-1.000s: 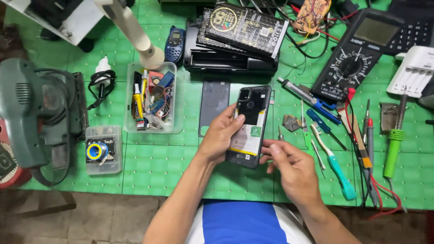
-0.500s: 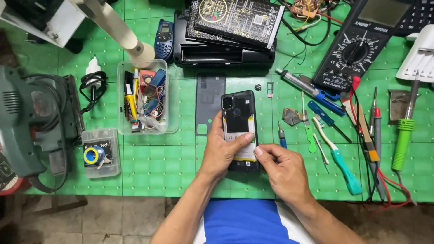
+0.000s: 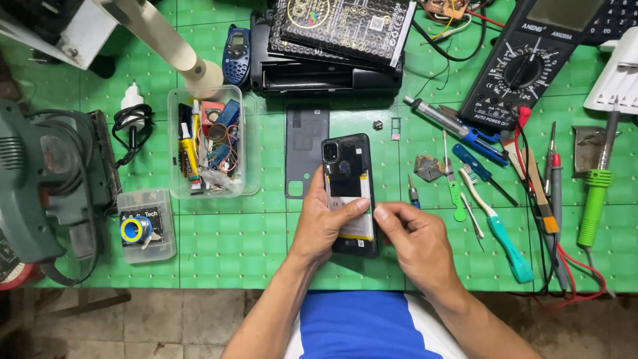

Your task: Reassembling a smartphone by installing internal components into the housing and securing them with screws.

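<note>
Centrally, item one: an opened black phone, back cover off, lay lengthwise on the green gridded table just in front of your torso. Your left hand gripped it from its left edge, the thumb laid across the pale battery label, the fingers wrapped under and out of view. Your right hand sat at the phone's right edge, thumb and forefinger pressed together in a pinch at the rim; whether anything small was caught between them could not be told.

Item two: the grey back cover, flat on the table, just beside the phone on its left and partly tucked behind it.

Item three: a clear plastic tray of odd parts, tubes and wire, left of the cover.

Item four: a smaller clear box holding a coil of solder, nearer the table's front edge.

Item five: a black multimeter at upper right, its red lead trailing down among the tools.

Item six: a teal-handled toothbrush, right of your right hand, with blue-handled screwdrivers above it.

Item seven: a green-handled soldering iron near the far right edge.

Item eight: a stack of black phone boxes at top centre, a small blue handset beside them.
</note>
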